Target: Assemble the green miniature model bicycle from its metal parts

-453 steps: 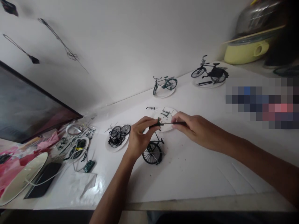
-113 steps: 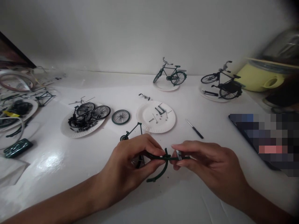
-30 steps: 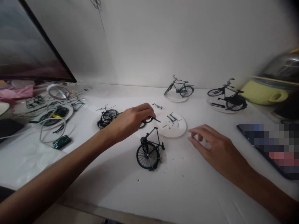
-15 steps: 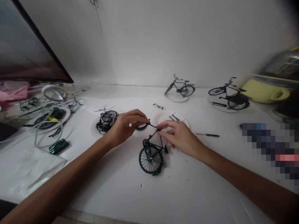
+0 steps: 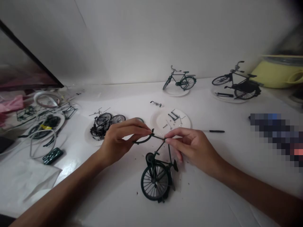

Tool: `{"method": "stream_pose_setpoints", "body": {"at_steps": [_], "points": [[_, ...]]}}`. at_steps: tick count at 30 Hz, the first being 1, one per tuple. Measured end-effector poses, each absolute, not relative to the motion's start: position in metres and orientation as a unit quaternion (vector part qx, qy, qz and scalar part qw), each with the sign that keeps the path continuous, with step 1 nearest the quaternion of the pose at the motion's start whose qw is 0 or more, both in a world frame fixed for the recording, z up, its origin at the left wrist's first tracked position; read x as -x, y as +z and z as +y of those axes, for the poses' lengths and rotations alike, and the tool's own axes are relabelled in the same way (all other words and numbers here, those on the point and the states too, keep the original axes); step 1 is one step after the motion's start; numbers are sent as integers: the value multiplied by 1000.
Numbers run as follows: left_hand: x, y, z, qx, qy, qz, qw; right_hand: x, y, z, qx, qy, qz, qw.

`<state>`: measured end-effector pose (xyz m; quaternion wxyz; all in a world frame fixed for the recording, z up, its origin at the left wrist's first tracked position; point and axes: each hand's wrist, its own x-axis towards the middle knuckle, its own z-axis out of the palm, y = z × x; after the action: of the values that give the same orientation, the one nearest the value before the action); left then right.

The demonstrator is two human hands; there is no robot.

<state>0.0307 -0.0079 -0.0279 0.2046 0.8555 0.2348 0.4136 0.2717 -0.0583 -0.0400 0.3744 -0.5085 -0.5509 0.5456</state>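
A dark green miniature bicycle frame (image 5: 169, 153) with its rear wheel (image 5: 155, 182) toward me is at the middle of the white table. My right hand (image 5: 189, 145) pinches the head end of that frame. Between the fingertips of my left hand (image 5: 125, 135) is a dark green front fork with a curved mudguard (image 5: 144, 140). The fork's stem reaches to the frame's end at my right fingertips; whether it sits inside the frame is hidden. Just beyond the hands lies a paper plate (image 5: 156, 121) with small rods and screws.
A handlebar (image 5: 156, 103) and a screwdriver (image 5: 216, 131) lie on the table (image 5: 106, 201). Two assembled miniature bicycles (image 5: 187, 82) stand at the back. On the left are a plate of black bicycle parts (image 5: 100, 126), loose parts and a green shiny object (image 5: 53, 156).
The view has shifted, and the hands and bicycle appear lower and closer. The curved mudguard by my left hand and more of the parts plate now show. Both hands keep their pinches.
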Motion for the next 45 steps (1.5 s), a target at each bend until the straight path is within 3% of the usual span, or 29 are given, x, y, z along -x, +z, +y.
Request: {"method": "stream_pose_setpoints", "body": {"at_steps": [7,36,45], "points": [[-27,-25,-12,-844,399,275,231,-274,-41,-55,459,609,-522,383],[-45,-27,-25,-870,353,216,267,-274,-50,-54,438,626,-533,364],[-36,-24,-23,-784,271,294,474,-274,-39,-52,423,633,-535,366]]}}
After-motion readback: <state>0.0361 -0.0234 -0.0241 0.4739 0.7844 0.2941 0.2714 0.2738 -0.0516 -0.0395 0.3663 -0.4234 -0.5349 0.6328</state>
